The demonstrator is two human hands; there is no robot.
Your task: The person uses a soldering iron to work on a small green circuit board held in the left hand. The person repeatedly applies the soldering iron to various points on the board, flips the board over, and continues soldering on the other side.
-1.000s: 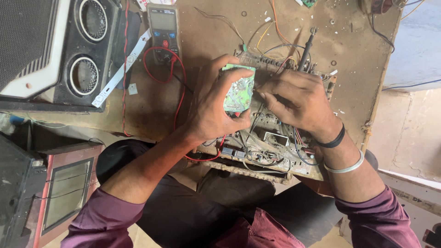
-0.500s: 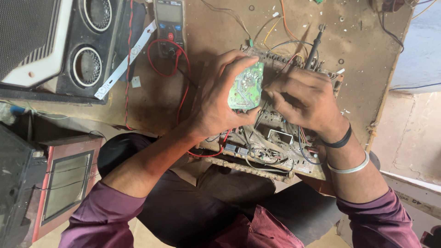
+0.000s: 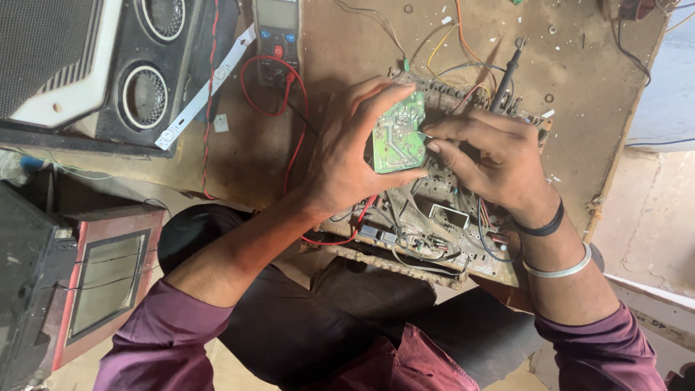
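Small green circuit board [image 3: 399,141]: gripped upright by its edges in the left hand [image 3: 351,156], above a large dusty chassis board [image 3: 434,224] on the brown worktop [image 3: 579,87]. Right hand [image 3: 492,156]: fingers pinched at the green board's right edge; what they grip cannot be told. Multimeter [image 3: 277,36] with red lead and speaker cabinet [image 3: 94,65] beyond, left.

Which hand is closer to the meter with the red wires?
Left. The left hand, holding the small green circuit board, sits just right of and below the multimeter. The right hand is farther right, beyond the board.
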